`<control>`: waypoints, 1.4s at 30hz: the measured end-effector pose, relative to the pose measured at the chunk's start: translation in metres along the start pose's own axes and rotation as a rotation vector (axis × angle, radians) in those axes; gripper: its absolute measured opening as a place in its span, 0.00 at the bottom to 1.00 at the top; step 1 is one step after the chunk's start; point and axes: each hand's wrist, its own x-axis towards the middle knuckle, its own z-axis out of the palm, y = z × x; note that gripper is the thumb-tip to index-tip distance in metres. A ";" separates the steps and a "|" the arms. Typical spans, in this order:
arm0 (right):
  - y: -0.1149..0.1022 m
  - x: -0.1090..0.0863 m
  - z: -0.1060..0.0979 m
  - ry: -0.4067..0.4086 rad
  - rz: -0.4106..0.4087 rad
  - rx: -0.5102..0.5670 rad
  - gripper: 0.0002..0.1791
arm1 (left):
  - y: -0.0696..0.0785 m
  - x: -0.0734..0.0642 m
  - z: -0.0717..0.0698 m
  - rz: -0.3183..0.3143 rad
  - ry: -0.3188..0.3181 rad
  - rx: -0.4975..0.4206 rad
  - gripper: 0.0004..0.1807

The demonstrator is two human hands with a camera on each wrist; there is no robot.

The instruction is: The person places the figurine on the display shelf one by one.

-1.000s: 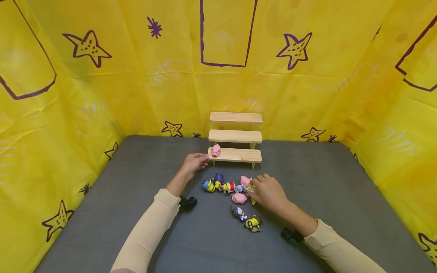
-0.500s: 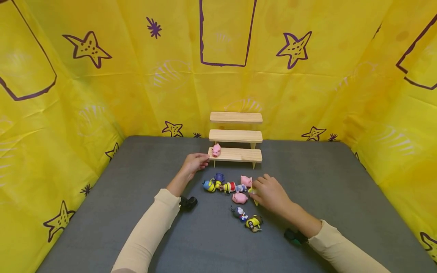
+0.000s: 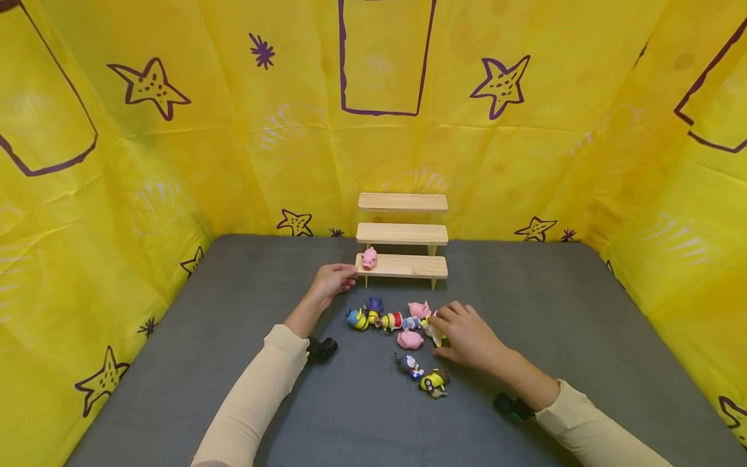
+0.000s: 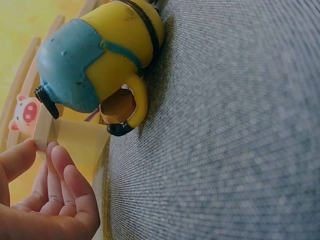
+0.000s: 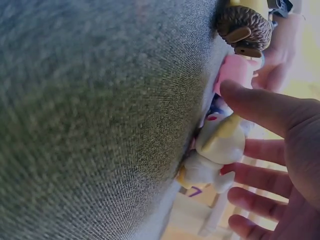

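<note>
My left hand (image 3: 334,283) pinches the left end of the lowest step of a three-tier wooden stand (image 3: 408,264) between thumb and fingers; the left wrist view shows this grip closely. A pink toy pig (image 3: 369,259) sits on that step, just beside the hand. Over on the right, my right hand (image 3: 469,337) is spread around a small white and yellow toy figure (image 5: 220,142) on the table. In the right wrist view its thumb stands well apart from the fingers, and the fingertips are right at the figure, which they partly hide in the head view.
Two more pink pigs (image 3: 410,339) and several minion figures (image 3: 357,318) lie in a cluster before the stand. Nearer me are a dark blue and white figure (image 3: 409,366) and a yellow and brown one (image 3: 434,383). Yellow printed cloth (image 3: 233,162) encloses the grey table (image 3: 373,421).
My right hand has shifted slightly right and its fingers have spread, so more of the white figure shows. The farther loose pig has turned slightly. My left hand keeps its place on the step.
</note>
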 end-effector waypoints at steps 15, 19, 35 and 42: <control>0.005 -0.003 0.001 0.077 -0.041 0.022 0.14 | -0.001 0.000 -0.001 0.003 -0.013 -0.001 0.17; 0.008 -0.004 0.001 0.200 -0.094 -0.013 0.12 | -0.001 -0.001 0.000 0.005 -0.012 -0.004 0.17; 0.028 -0.001 0.003 0.421 0.051 0.108 0.05 | -0.001 0.001 0.000 0.008 -0.006 -0.019 0.17; 0.041 0.003 -0.005 0.406 0.210 0.329 0.04 | -0.002 0.001 -0.001 0.013 -0.012 -0.027 0.18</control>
